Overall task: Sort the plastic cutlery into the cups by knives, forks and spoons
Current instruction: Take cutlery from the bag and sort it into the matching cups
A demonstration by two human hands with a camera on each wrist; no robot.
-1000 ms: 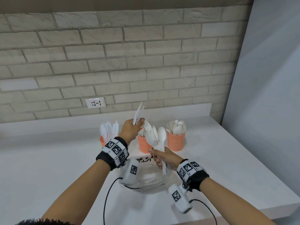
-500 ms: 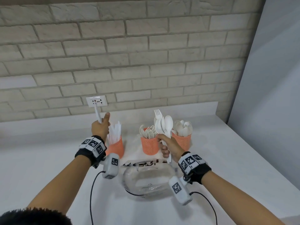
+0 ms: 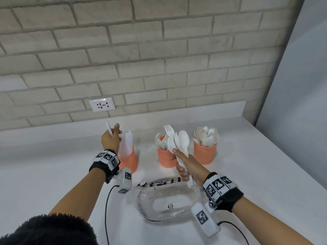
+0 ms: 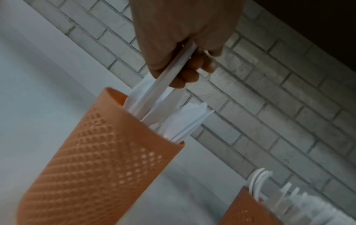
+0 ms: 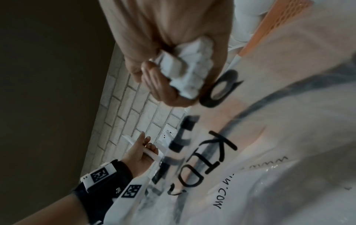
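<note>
Lowered, left hand (image 4: 183,35) pinches knife (image 4: 165,82) into knife cup (image 4: 100,152).

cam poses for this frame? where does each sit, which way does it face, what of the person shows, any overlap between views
Head: on the head, facing forward and down at the counter; both forearms, left hand and right hand show.
Left wrist: under the left wrist, along the hand to the knife entering the knife cup.
Right wrist: under the right wrist, at the cutlery bundle handle ends; left hand shows too.
Shared: head and left wrist both see the knife cup and fork cup.
</note>
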